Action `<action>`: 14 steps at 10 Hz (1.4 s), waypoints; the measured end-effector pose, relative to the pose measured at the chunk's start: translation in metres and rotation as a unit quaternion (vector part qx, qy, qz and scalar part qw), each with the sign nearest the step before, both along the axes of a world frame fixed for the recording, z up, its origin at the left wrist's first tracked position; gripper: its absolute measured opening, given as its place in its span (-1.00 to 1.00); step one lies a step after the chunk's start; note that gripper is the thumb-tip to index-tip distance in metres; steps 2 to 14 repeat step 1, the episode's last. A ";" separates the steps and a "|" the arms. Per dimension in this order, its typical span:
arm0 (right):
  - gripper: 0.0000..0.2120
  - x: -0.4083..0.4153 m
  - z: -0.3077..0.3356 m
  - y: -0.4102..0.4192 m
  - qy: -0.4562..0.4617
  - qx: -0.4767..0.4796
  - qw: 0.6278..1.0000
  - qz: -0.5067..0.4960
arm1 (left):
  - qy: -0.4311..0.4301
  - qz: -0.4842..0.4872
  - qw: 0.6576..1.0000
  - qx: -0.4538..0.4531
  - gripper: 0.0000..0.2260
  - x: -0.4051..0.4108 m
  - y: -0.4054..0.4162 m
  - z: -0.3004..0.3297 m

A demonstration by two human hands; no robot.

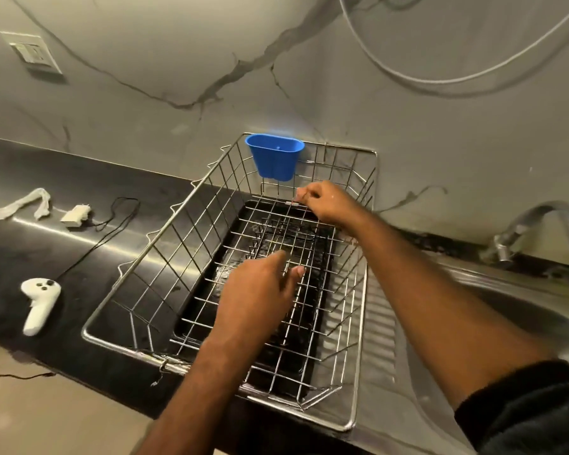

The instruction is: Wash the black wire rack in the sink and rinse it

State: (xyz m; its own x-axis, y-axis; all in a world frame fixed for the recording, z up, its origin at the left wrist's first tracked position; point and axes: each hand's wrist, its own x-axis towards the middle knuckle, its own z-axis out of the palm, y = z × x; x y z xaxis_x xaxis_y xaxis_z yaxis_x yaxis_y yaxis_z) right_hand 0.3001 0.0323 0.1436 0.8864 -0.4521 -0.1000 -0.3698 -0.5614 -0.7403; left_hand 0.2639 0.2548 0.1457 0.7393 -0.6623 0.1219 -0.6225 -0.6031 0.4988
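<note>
The rack [276,244] lies low inside a silver wire basket [165,238], on or just above a black tray [211,307], all on the desk [79,178] to the left of the sink [539,316]. It is dark on dark, so its outline is hard to trace. Its long axis seems to run away from the person, toward the wall.

The right hand [326,201] is at the rack's far end, fingers [304,193] curled and pinching a wire there; whether that wire belongs to the rack or the basket cannot be told for sure. The left hand [260,290] hovers over the near middle, fingers loose and spread, holding nothing. The rack lies straight below it.

Washing has likely not begun. To lift the rack level, the left hand would need to drop and take the near end, then both carry it right, to the sink and tap [539,221].
</note>
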 end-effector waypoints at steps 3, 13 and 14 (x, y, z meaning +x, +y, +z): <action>-0.72 -0.032 0.008 0.008 -0.099 -0.034 0.992 -0.066 | -0.010 -0.012 0.998 -0.062 -0.66 -0.005 0.001 0.003; -0.72 -0.032 0.008 0.008 -0.099 -0.034 0.992 -0.066 | -0.010 -0.012 0.998 -0.062 -0.66 -0.005 0.001 0.003; -0.72 -0.032 0.008 0.008 -0.099 -0.034 0.992 -0.066 | -0.010 -0.012 0.998 -0.062 -0.66 -0.005 0.001 0.003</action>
